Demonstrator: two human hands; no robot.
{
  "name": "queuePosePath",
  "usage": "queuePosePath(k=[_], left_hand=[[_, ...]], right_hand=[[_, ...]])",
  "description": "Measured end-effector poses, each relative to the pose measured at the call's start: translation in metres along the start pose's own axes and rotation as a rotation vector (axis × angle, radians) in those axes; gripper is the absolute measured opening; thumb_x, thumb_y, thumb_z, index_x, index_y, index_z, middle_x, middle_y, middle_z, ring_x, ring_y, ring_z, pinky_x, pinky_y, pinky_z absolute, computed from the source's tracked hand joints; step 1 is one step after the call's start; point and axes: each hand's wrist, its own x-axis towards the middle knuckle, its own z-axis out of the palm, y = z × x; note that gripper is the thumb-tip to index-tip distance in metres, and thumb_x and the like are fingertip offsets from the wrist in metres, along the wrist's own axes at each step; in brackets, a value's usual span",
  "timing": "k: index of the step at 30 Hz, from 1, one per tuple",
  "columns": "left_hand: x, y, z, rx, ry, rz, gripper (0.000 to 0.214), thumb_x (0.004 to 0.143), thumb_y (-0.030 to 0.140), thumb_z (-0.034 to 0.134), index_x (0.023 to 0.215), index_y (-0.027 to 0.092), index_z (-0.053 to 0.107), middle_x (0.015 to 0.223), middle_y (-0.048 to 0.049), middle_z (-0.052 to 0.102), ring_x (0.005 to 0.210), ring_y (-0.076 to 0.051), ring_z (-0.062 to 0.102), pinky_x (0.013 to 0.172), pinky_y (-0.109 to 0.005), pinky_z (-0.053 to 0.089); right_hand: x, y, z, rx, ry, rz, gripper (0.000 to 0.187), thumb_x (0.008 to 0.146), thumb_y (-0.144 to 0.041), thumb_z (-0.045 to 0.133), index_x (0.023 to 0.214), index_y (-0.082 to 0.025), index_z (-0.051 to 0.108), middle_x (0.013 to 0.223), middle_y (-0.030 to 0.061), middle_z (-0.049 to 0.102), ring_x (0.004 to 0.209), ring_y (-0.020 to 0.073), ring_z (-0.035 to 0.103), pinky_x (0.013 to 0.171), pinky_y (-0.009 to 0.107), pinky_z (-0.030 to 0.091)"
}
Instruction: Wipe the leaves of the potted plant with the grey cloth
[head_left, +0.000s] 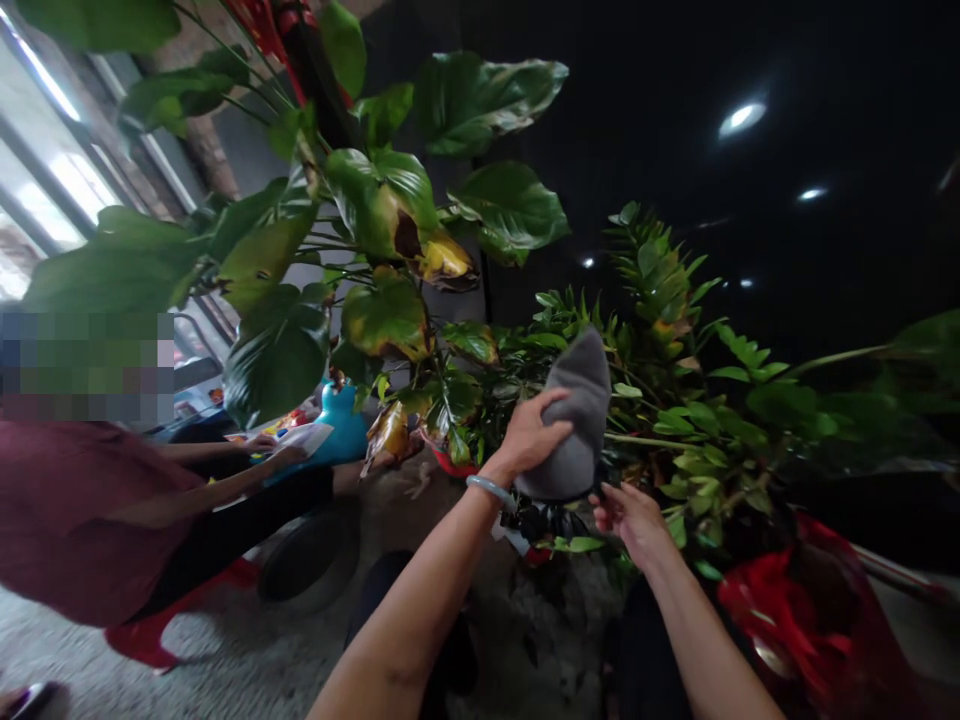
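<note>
A soft grey fabric piece shaped like a cap is held up in front of the plants, its pointed end upward. My left hand, with a pale bangle on the wrist, grips it from the left, thumb and fingers pressed on the cloth. At the lower right edge of the fabric, the fingers of my right hand are pinched together on a small dark strap-like part. Leafy green plants stand right behind both hands.
A large broad-leaved plant leans in from the left. Another person sits on a red stool, holding papers near a blue rounded object. A dark basin rests on the floor. Red bag-like material lies at right.
</note>
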Motion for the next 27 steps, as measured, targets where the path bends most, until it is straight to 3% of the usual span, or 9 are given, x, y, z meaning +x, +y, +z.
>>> queuePosePath(k=[3,5,11,13,17,19,21,23,27], left_hand=[[-0.023,-0.014,-0.002,0.084,-0.288,-0.124,0.049,0.063,0.012,0.067,0.112,0.017,0.071,0.112,-0.0068,0.073,0.106,-0.026,0.064,0.097,-0.037,0.047],[-0.032,-0.011,-0.009,0.007,-0.345,-0.113,0.049,0.064,0.013,0.068,0.113,0.017,0.070,0.114,-0.0068,0.072,0.106,-0.026,0.064,0.095,-0.036,0.048],[0.003,0.021,-0.012,-0.141,0.109,0.118,0.050,0.070,0.019,0.066,0.120,0.019,0.066,0.120,-0.0038,0.069,0.110,-0.022,0.061,0.100,-0.032,0.044],[0.012,0.017,-0.003,-0.114,0.151,0.091,0.050,0.071,0.017,0.064,0.121,0.018,0.065,0.121,-0.0040,0.068,0.111,-0.021,0.061,0.100,-0.032,0.044],[-0.010,-0.009,0.007,0.028,-0.141,-0.111,0.050,0.064,0.012,0.066,0.114,0.015,0.070,0.114,-0.0072,0.072,0.105,-0.025,0.063,0.097,-0.036,0.046],[-0.029,-0.015,0.002,-0.003,-0.313,-0.168,0.050,0.062,0.013,0.068,0.112,0.016,0.071,0.111,-0.0066,0.072,0.101,-0.025,0.065,0.090,-0.034,0.049],[-0.039,-0.011,-0.008,-0.106,-0.371,-0.171,0.050,0.063,0.017,0.070,0.113,0.017,0.070,0.111,-0.0050,0.072,0.096,-0.023,0.066,0.084,-0.031,0.051],[-0.035,0.001,-0.015,-0.188,-0.291,-0.111,0.050,0.064,0.020,0.072,0.114,0.018,0.070,0.112,-0.0044,0.072,0.098,-0.022,0.065,0.085,-0.030,0.051],[-0.001,0.017,-0.010,-0.204,0.070,0.054,0.051,0.068,0.020,0.069,0.119,0.019,0.067,0.120,-0.0040,0.069,0.109,-0.022,0.061,0.098,-0.032,0.046]], right_hand=[[0.004,0.001,-0.006,-0.016,-0.003,0.017,0.033,0.046,-0.020,0.083,0.059,-0.020,0.052,0.047,0.0005,0.064,0.036,0.0158,0.057,0.034,0.023,0.044],[0.005,0.002,-0.009,-0.021,-0.015,0.018,0.031,0.046,-0.021,0.083,0.057,-0.020,0.054,0.043,-0.0008,0.061,0.036,0.0162,0.056,0.034,0.024,0.044],[0.000,0.004,0.000,0.011,-0.002,-0.073,0.034,0.046,-0.029,0.085,0.064,-0.019,0.058,0.055,0.0034,0.068,0.039,0.0134,0.057,0.037,0.022,0.044],[-0.002,0.004,0.004,0.013,0.022,-0.090,0.035,0.045,-0.030,0.085,0.064,-0.019,0.057,0.053,0.0029,0.067,0.038,0.0123,0.055,0.036,0.021,0.043],[-0.004,0.002,0.003,-0.021,0.042,-0.055,0.033,0.044,-0.026,0.082,0.059,-0.020,0.054,0.047,-0.0001,0.062,0.035,0.0133,0.054,0.034,0.022,0.042],[-0.002,0.002,-0.002,-0.035,0.032,-0.035,0.030,0.044,-0.023,0.081,0.056,-0.021,0.054,0.042,-0.0023,0.058,0.034,0.0135,0.052,0.034,0.023,0.043],[-0.001,0.001,-0.006,-0.040,0.016,-0.020,0.027,0.044,-0.022,0.080,0.055,-0.021,0.055,0.039,-0.0038,0.055,0.033,0.0133,0.051,0.035,0.024,0.043],[0.000,0.001,-0.008,-0.040,0.006,-0.018,0.026,0.044,-0.022,0.080,0.056,-0.020,0.057,0.039,-0.0035,0.055,0.034,0.0138,0.052,0.035,0.024,0.044],[-0.001,0.001,-0.001,-0.042,0.033,-0.044,0.030,0.044,-0.025,0.083,0.060,-0.018,0.058,0.047,0.0011,0.062,0.038,0.0138,0.056,0.035,0.022,0.043]])
